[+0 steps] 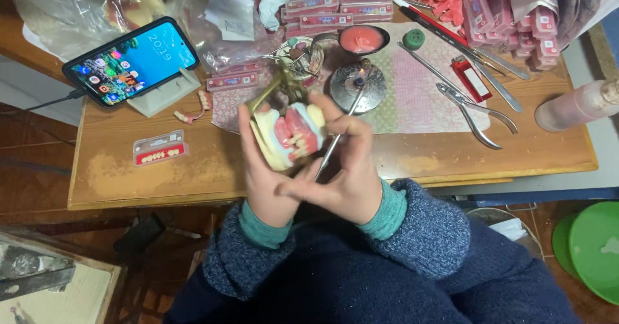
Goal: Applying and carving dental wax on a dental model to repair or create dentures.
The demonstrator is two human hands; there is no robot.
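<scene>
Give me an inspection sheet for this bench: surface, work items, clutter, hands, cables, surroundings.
Surface: wooden bench, patterned mat.
Job's things: denture model in left hand; metal tool in right hand; lit burner.
Clutter: tooth cards, pliers, wax bowl, phone, bottle.
Grippers: both hands closed on their items.
Cables: phone cable.
Surroundings: green bowls, tiled floor.

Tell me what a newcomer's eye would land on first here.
Dead centre, the left hand holds up a denture model with pink gums and pale teeth on a brass-coloured frame, while the right hand works a thin metal tool against it. Just behind, a small burner shows a flame on the wooden table. At the back left, a lit phone leans on a stand.
</scene>
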